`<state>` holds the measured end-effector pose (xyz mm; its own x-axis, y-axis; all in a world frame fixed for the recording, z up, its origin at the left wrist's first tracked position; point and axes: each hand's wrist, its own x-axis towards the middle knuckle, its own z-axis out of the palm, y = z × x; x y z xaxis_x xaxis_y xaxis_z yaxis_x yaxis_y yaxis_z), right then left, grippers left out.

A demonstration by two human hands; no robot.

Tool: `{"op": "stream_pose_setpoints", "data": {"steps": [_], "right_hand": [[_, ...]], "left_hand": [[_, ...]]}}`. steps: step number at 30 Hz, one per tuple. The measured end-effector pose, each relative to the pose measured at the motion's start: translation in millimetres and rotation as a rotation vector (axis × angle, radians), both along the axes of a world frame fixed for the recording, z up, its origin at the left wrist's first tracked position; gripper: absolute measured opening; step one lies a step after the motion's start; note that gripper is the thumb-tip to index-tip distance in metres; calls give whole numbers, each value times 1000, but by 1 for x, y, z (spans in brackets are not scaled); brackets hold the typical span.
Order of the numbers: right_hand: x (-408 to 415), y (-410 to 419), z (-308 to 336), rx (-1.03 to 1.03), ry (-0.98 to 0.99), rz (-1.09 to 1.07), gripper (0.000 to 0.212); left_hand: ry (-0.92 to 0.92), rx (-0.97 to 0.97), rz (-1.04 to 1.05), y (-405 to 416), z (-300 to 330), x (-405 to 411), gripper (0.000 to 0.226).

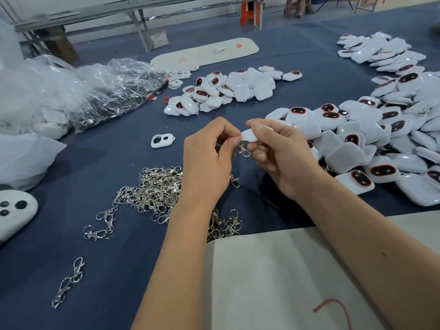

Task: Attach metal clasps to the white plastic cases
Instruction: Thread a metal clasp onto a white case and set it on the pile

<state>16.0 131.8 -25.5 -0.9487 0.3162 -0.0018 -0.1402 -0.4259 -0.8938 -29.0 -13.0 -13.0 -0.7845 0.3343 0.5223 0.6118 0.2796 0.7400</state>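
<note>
My right hand [278, 158] grips a white plastic case [250, 135] above the blue table. A silver metal clasp [244, 150] hangs from the case's near corner. My left hand [209, 158] pinches the clasp's top end where it meets the case. A heap of loose silver clasps [157, 191] lies under and left of my left wrist. White cases with dark red-rimmed windows form a big pile [371, 144] at the right and a smaller pile [226, 89] straight ahead.
A crumpled clear plastic bag [95, 91] lies at the left. A lone white frame piece [162, 140] sits ahead of the clasps. Two linked clasps [69, 282] lie near the front left. A white board [285, 277] lies under my forearms. A long white pad [204, 52] lies at the back.
</note>
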Motion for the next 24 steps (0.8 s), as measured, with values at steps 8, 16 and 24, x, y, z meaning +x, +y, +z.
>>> {"op": "stream_pose_setpoints", "data": {"steps": [8,16,24], "right_hand": [[2,-5,-1,149,-19,-88,18],[2,-7,0,2,110,-28,13],[1,-7,-3,-83,129,70,21]], "left_hand": [[20,-189,-6,-6,-1,-4,20],[-528,330,9,8,3,4,6],[-784,522,-26,5,6,7,10]]}}
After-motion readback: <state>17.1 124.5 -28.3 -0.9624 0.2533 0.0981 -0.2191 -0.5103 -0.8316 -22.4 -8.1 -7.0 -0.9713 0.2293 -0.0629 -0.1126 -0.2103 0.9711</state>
